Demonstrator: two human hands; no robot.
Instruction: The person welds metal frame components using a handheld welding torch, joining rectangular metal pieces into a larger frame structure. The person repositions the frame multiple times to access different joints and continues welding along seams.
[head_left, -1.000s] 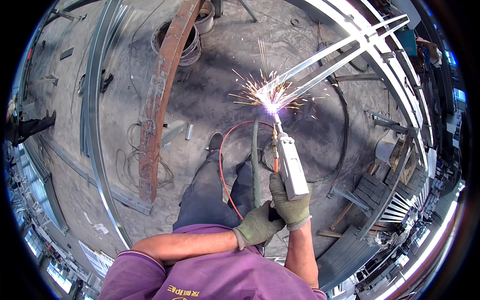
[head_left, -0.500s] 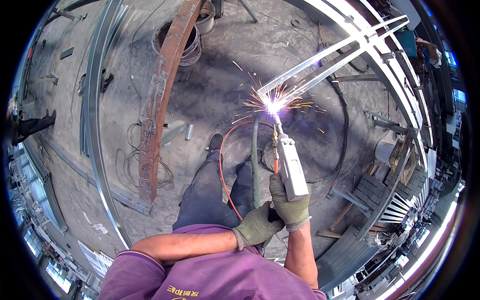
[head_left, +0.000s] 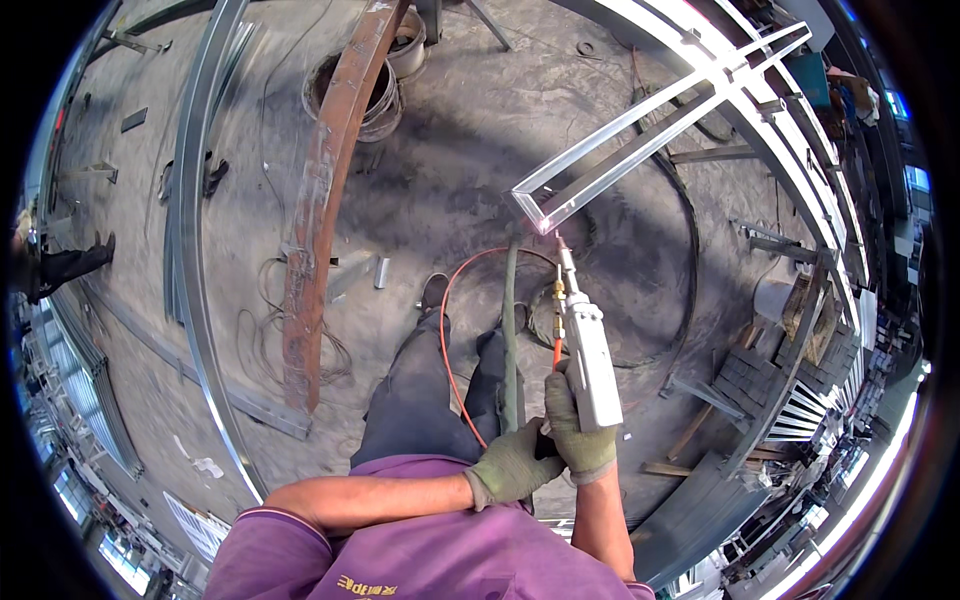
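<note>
My gloved right hand [head_left: 580, 430] is wrapped round the grip of a white welding torch [head_left: 594, 370], which points away from me. Closed beside it, my gloved left hand [head_left: 515, 462] holds a black part at the torch's lower end; its fingertips are partly hidden. The torch's nozzle [head_left: 567, 258] stops just short of the near corner of a metal tube frame [head_left: 600, 180]. A faint pinkish glow shows at that corner. An orange-red hose [head_left: 452, 355] loops from the torch past my legs, and a thick green sleeved cable [head_left: 511, 350] runs down beside it.
A rusty brown beam [head_left: 325, 220] stands left of my legs, with buckets [head_left: 380, 118] behind its far end. Long steel profiles [head_left: 190, 230] lie further left. Bright curved rails [head_left: 790, 160] arc along the right. Dark cable crosses the floor; another person's leg [head_left: 75, 262] shows far left.
The bright arc and flying sparks are gone, leaving a faint glow at the corner. The torch has drawn back slightly toward me, its nozzle now apart from the frame. Both hands keep their hold.
</note>
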